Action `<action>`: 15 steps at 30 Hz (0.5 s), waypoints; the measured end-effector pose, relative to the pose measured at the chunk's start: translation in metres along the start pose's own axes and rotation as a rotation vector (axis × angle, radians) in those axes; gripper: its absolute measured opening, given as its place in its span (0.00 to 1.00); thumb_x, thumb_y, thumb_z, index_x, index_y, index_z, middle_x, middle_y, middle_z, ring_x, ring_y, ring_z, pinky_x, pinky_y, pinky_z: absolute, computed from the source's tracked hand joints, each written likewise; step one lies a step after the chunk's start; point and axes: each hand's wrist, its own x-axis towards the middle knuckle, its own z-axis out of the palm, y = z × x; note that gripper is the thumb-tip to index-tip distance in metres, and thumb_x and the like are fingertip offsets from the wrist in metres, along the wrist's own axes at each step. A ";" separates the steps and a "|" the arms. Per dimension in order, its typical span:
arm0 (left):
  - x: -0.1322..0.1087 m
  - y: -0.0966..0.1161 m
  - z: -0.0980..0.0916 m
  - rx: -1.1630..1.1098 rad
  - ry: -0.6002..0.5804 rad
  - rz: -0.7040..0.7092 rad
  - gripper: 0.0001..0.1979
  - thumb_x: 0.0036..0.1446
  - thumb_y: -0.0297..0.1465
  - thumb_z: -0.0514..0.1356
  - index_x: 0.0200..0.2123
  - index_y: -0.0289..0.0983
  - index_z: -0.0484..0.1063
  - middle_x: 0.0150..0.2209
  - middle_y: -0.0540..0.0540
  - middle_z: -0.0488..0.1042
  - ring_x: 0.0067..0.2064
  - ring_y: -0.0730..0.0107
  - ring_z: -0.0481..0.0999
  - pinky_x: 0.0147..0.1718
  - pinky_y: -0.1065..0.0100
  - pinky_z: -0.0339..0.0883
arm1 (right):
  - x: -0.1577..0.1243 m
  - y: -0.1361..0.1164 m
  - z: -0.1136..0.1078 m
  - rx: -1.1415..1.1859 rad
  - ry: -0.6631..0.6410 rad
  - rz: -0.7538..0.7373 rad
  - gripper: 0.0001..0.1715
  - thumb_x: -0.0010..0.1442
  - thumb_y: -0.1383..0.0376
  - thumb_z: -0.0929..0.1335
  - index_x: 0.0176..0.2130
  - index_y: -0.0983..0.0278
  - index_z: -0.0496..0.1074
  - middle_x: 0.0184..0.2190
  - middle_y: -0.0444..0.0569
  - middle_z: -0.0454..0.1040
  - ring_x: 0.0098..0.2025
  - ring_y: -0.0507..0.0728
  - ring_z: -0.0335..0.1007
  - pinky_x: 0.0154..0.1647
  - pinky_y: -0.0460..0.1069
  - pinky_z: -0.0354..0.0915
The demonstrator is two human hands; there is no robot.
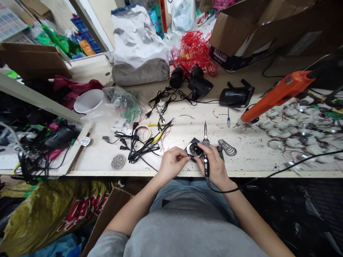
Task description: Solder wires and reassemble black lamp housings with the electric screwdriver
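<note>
Along the pale wooden workbench, the left hand pinches a thin wire at a small round black fitting (light, best held by its rim), the right hand closed around a slim black soldering iron.

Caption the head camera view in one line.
Left hand and right hand, holding a soldering iron, work at a small round black part.

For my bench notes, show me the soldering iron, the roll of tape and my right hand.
Soldering iron (206,165), head view, on its dark handle.
Roll of tape (142,126), head view, on the top of its rim.
Right hand (215,169), head view, on the back of the hand.
</note>
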 end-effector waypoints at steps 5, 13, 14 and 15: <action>0.001 -0.002 0.005 -0.074 -0.014 -0.169 0.05 0.50 0.34 0.68 0.28 0.39 0.80 0.29 0.47 0.81 0.31 0.66 0.78 0.35 0.66 0.72 | 0.001 0.001 0.003 -0.005 0.048 0.016 0.30 0.65 0.66 0.69 0.64 0.62 0.63 0.50 0.59 0.73 0.50 0.62 0.74 0.49 0.57 0.75; 0.006 0.002 0.005 -0.268 0.010 -0.179 0.07 0.45 0.35 0.69 0.25 0.37 0.80 0.31 0.45 0.82 0.33 0.65 0.80 0.36 0.66 0.74 | -0.002 0.000 0.003 -0.005 0.058 0.026 0.30 0.64 0.66 0.69 0.63 0.63 0.62 0.48 0.58 0.71 0.49 0.62 0.74 0.48 0.56 0.75; 0.006 0.003 0.006 -0.268 0.005 -0.183 0.07 0.44 0.34 0.69 0.25 0.37 0.80 0.30 0.45 0.82 0.33 0.65 0.80 0.35 0.67 0.73 | -0.002 0.000 0.003 -0.006 0.060 0.024 0.30 0.64 0.66 0.69 0.63 0.63 0.62 0.48 0.58 0.71 0.49 0.62 0.74 0.47 0.56 0.75; 0.006 0.004 0.006 -0.264 -0.001 -0.192 0.07 0.44 0.34 0.69 0.25 0.37 0.80 0.30 0.45 0.81 0.32 0.66 0.79 0.34 0.67 0.73 | -0.002 0.000 0.003 -0.007 0.061 0.023 0.30 0.65 0.66 0.69 0.63 0.63 0.62 0.48 0.59 0.71 0.49 0.62 0.74 0.47 0.57 0.75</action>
